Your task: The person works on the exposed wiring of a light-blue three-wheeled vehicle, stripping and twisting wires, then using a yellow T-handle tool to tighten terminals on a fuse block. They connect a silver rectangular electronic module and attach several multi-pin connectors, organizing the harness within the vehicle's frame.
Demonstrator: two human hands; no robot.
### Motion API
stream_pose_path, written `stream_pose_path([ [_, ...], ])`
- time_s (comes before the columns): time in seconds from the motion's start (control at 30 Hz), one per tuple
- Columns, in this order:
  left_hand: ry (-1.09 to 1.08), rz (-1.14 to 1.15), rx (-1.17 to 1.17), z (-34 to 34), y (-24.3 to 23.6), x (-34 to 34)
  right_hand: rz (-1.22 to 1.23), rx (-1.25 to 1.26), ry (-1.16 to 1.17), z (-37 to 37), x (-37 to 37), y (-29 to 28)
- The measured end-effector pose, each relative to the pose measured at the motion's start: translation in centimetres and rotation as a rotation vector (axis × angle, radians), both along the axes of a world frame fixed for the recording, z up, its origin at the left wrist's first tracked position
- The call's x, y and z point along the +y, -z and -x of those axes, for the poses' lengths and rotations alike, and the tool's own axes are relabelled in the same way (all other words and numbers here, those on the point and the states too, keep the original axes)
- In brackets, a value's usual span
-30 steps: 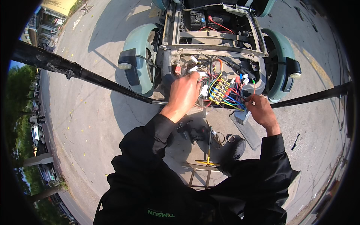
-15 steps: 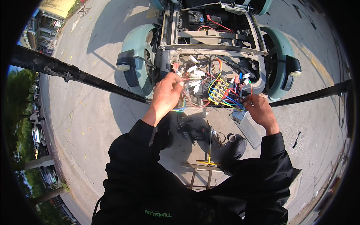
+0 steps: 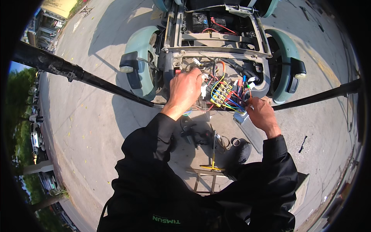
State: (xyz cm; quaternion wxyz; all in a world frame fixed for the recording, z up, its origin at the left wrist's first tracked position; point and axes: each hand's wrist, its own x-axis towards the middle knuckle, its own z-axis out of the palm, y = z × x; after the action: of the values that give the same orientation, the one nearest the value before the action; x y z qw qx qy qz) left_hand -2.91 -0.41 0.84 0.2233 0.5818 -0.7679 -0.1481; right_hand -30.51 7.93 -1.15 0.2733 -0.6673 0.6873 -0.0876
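Over a bundle of wires and white plug connectors [image 3: 203, 90] at the front of a vehicle frame [image 3: 216, 52], my left hand [image 3: 184, 89] has its fingers bent and closed. Its back covers much of the bundle and hides what the fingertips grip. To the right, my right hand [image 3: 263, 115] pinches thin coloured wires beside a yellow terminal block [image 3: 221, 94]. Blue, red and yellow wires run from the block toward that hand. A green connector [image 3: 249, 86] and white and blue ones stick up just beyond its fingers.
Green fenders [image 3: 140, 79] with lamps flank the frame, and black poles [image 3: 89, 83] slant in from both sides. Batteries [image 3: 199, 22] sit farther back. Below my hands are a yellow-handled T-shaped tool [image 3: 213, 167], a tape roll [image 3: 236, 142], a grey metal box [image 3: 249, 129] and a stool [image 3: 205, 181].
My left hand has moved right and slightly forward, over the white connectors, and its back now faces up more. My right hand keeps its pinch on the wires. The whole view has shifted slightly.
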Motion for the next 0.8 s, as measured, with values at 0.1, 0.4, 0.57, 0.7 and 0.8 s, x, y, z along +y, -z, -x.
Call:
stream_pose_path([
  [0.1, -0.12, -0.028, 0.324, 0.0, 0.1, 0.3, 0.037, 0.035, 0.005, -0.5, 0.2, -0.2],
  [0.4, -0.09, -0.842, 0.855, -3.9, -2.3, 2.6, 0.033, 0.061, 0.013, -1.5, 0.3, -0.4],
  [0.57, 0.025, -0.938, 0.865, -2.3, -1.6, 2.4, 0.023, 0.023, 0.069, -1.1, 0.4, -0.6],
  [0.7, 0.063, -0.981, 0.915, -1.2, -1.0, 2.7, 0.075, -0.057, 0.091, -0.7, 0.5, -0.4],
  [0.8, 0.087, -1.043, 1.006, -0.6, -0.5, 2.9, 0.076, -0.096, 0.112, -0.5, 0.5, -0.3],
])
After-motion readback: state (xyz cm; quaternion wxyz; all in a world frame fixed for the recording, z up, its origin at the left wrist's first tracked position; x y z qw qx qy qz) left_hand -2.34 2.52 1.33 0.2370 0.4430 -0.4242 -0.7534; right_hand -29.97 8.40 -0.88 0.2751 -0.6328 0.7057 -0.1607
